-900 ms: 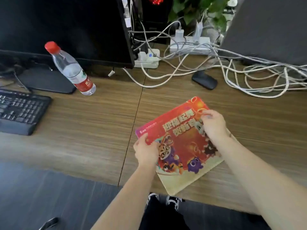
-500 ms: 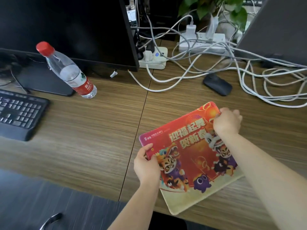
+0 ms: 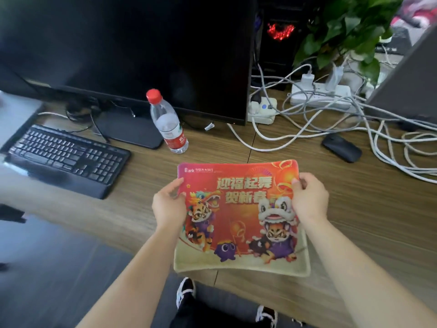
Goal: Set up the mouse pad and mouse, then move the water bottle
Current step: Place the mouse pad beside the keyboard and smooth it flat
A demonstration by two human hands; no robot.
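A red mouse pad (image 3: 241, 216) printed with cartoon tigers is held square to the desk edge, its near edge sagging over the front of the wooden desk (image 3: 354, 209). My left hand (image 3: 169, 204) grips its left edge and my right hand (image 3: 308, 197) grips its right edge. A black mouse (image 3: 341, 147) lies on the desk beyond and to the right of the pad, beside the cables. A clear water bottle (image 3: 169, 124) with a red cap and red label stands upright in front of the monitor, beyond the pad's left corner.
A black keyboard (image 3: 63, 159) lies at the left. The monitor (image 3: 142, 50) and its stand fill the back. White power strips (image 3: 319, 93) and tangled cables (image 3: 390, 143) cover the back right, near a potted plant (image 3: 350, 31). My shoes show below the desk edge.
The pad has turned from a slanted position to square with the desk edge. My right hand shifted from its far corner to its right edge. The view swung left, bringing the keyboard fully into sight.
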